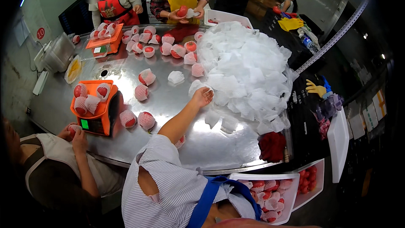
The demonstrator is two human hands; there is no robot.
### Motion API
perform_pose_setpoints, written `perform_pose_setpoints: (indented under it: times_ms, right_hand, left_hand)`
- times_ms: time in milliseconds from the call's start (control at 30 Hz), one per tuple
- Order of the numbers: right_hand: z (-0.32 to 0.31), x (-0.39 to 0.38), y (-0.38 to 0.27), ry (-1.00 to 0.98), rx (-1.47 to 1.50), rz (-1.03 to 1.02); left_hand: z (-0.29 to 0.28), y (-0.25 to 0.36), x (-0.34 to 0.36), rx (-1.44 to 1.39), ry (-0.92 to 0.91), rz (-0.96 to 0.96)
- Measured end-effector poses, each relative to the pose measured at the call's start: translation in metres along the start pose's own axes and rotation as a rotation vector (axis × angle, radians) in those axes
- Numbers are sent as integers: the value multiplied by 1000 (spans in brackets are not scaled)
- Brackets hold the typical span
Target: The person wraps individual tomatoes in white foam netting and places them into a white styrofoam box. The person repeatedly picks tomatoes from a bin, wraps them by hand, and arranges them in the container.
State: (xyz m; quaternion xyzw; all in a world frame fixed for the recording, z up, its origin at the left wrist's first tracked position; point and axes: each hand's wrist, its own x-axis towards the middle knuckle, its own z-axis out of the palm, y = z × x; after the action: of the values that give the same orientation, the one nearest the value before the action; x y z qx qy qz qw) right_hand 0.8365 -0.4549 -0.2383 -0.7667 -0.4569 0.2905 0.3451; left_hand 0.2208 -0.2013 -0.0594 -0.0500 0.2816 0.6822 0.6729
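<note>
My left hand (203, 96) reaches over the metal table to the near left edge of a large heap of white foam net sleeves (247, 67). Its palm is partly turned up, with the fingers loosely bent and apart. A loose foam net (195, 87) lies against it; I see no firm hold. My right hand is out of sight, its striped sleeve low beside a white foam box (294, 198) of netted red fruits that look like tomatoes. More netted fruits (146, 120) stand on the table left of my forearm, and another net (176, 77) lies nearby.
An orange scale (110, 112) with netted fruits stands at left, another (110, 44) behind it. One co-worker at left handles a netted fruit (74, 130); another across the table holds a bare red fruit (182, 11). A dark red cloth (272, 147) lies at the near right corner.
</note>
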Motion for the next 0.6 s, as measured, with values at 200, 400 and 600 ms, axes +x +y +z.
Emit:
perform_pose_setpoints:
  times_ms: [200, 400, 600]
  right_hand:
    - [-4, -7, -6, 45, -145, 86]
    - [-16, -41, -126, -5, 38, 77]
    - [-17, -50, -81, 20, 375, 341]
  left_hand:
    - [8, -11, -12, -6, -8, -12]
    - [42, -56, -39, 105, -167, -186]
    - [97, -182, -103, 657, -453, -567]
